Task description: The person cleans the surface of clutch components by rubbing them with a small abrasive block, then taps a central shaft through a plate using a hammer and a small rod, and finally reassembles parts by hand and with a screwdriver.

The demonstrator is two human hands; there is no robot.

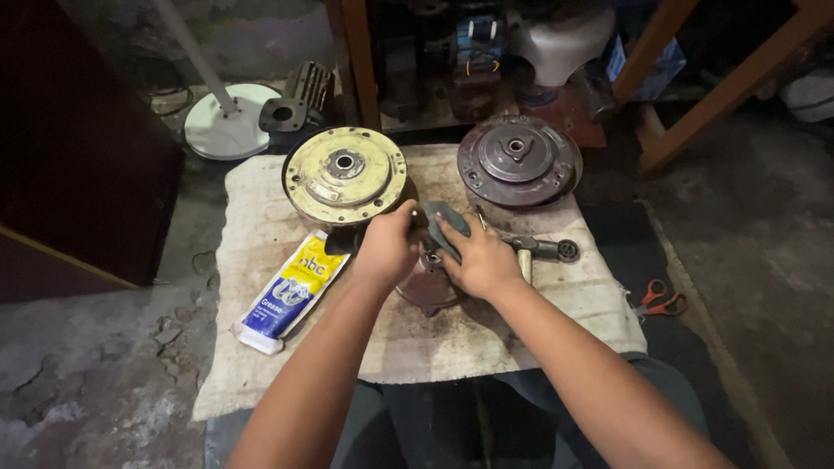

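Though half hidden, dark disc [427, 291] beneath hands.

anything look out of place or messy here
Orange-handled scissors lie on the bare floor, off the stained cloth where the other things sit. The cloth is blotched with rusty marks. The grease pouch lies flat beside the left hand; no spill shows.

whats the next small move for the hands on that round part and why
Probably rub the grey pad under the right hand across the round metal part, with the left hand bracing it. Both hands already rest on the part, on the cloth, pad pressed down.
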